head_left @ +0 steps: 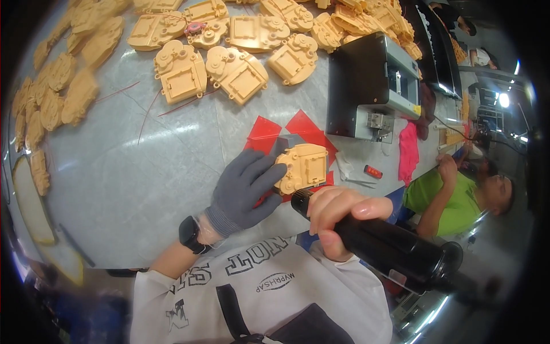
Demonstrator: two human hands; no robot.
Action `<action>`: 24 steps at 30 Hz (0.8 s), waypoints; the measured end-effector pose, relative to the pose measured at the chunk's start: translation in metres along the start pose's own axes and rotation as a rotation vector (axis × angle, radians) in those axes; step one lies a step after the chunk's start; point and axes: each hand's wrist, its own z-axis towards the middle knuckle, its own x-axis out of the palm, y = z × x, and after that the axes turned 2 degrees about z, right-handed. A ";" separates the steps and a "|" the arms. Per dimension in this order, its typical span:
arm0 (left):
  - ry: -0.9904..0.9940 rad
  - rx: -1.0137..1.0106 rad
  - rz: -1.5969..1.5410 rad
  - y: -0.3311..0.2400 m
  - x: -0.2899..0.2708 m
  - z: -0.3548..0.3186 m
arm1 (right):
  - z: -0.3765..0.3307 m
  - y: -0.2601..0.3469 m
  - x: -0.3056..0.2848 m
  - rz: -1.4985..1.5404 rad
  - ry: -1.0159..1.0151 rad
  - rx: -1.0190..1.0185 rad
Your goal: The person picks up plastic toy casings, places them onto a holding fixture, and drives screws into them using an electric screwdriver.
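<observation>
A pale orange plastic housing [312, 165] with a square recess is propped on a grey block [289, 139] above red sheets or flaps [263, 133] on the table. My left hand [243, 186], in a grey glove, grips the housing's left edge, fingers laid along it. In my bare right hand [338, 215] is a black electric screwdriver [395, 246], its front end pointing at the housing's lower edge. The tip is hidden from view, so contact cannot be told.
Similar housings [238, 74] lie at the back, with more heaped at the left [54, 97]. A black and grey machine [372, 86] stands at the right, near a pink cloth [408, 152] and a small red object [373, 171]. A person in a green shirt [452, 198] sits beyond.
</observation>
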 end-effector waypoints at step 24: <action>-0.026 0.023 -0.003 -0.001 0.000 0.002 | 0.009 -0.001 -0.002 0.006 0.160 0.002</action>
